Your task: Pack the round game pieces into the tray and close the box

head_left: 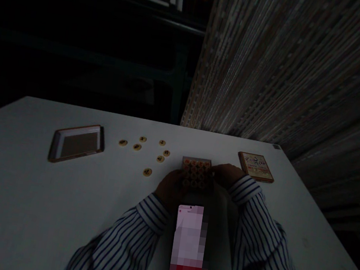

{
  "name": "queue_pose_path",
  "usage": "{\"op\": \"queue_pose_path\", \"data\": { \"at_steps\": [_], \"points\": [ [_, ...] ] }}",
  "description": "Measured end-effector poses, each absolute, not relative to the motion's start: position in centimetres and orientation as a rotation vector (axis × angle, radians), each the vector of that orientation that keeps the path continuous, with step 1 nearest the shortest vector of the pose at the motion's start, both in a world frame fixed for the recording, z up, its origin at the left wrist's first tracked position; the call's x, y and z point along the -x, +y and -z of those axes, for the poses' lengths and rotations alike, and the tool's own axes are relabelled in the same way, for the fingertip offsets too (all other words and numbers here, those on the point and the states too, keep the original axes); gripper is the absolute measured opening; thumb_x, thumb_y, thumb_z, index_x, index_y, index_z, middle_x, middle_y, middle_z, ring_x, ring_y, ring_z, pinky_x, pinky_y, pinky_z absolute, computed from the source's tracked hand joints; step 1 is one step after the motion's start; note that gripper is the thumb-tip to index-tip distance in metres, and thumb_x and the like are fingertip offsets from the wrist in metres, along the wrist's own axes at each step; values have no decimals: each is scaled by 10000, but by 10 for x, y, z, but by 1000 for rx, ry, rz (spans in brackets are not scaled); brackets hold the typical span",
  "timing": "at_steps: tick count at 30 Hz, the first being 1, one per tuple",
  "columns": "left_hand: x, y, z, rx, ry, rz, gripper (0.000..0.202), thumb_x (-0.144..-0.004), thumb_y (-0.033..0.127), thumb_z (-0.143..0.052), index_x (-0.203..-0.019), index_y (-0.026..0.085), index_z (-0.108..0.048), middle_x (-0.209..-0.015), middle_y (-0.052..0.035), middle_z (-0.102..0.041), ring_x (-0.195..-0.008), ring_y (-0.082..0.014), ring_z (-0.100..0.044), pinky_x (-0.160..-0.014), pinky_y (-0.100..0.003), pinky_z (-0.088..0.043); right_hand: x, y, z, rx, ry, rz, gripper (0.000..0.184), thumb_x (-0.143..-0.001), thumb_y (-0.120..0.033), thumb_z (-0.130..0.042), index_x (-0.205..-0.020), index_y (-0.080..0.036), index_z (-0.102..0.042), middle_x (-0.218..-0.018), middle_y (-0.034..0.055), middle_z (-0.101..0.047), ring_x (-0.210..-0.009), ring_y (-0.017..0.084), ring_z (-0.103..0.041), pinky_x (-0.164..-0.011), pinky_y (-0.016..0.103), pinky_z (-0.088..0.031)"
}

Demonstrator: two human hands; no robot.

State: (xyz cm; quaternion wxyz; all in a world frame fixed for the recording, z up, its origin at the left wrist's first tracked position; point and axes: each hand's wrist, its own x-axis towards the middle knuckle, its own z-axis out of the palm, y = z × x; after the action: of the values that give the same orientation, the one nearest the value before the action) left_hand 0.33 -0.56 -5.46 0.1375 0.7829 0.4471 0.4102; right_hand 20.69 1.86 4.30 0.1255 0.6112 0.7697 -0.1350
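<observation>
A small open box of Chinese chess pieces (pixel 195 173) is in front of me, the round discs lying in rows inside it. My left hand (pixel 171 188) is closed around its left side and near corner. At the right side, my right hand (pixel 227 175) has its fingers bent in against the edge; shadow hides the fingertips. Several loose Chinese chess pieces (pixel 137 147) lie on the white table (pixel 115 215) left of the box, one of them (pixel 147 172) closer to my left hand.
A shallow, framed tray or lid (pixel 57 159) rests at the table's left. A printed box lid (pixel 257 167) lies beyond my right sleeve. Between my forearms is a lit phone (pixel 187 239), partly pixelated. A striped curtain (pixel 260 66) hangs behind the table. The room is dim.
</observation>
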Motion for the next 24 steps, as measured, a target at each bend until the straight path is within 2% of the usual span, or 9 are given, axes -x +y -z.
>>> {"op": "queue_pose_path", "data": {
  "at_steps": [9,15,24],
  "points": [
    [-4,-3,58,-2281,1296,-1192,262,-712,213,-551,-969,180,-584,-986,-81,-627,-923,-206,-589,-773,-360,-518,-205,19,-39,-1780,2215,369,334,-775,-366,-455,-1075,-327,-597,-1001,31,-647,-880,220,-599,-689,312,-463],
    [-3,-7,52,-2285,1274,-1206,255,-733,232,-535,-967,145,-587,-979,-106,-629,-938,-218,-583,-787,-367,-511,-205,19,-40,-1767,2208,382,348,-770,-372,-464,-1094,-333,-582,-1004,29,-647,-878,216,-600,-689,310,-461],
    [-3,-5,59,-2252,1307,-1194,263,-713,229,-561,-968,175,-586,-999,-93,-625,-950,-220,-581,-785,-378,-511,-205,18,-41,-1750,2241,390,341,-764,-349,-455,-1073,-319,-597,-984,38,-654,-870,224,-604,-676,313,-457]
  ]
}}
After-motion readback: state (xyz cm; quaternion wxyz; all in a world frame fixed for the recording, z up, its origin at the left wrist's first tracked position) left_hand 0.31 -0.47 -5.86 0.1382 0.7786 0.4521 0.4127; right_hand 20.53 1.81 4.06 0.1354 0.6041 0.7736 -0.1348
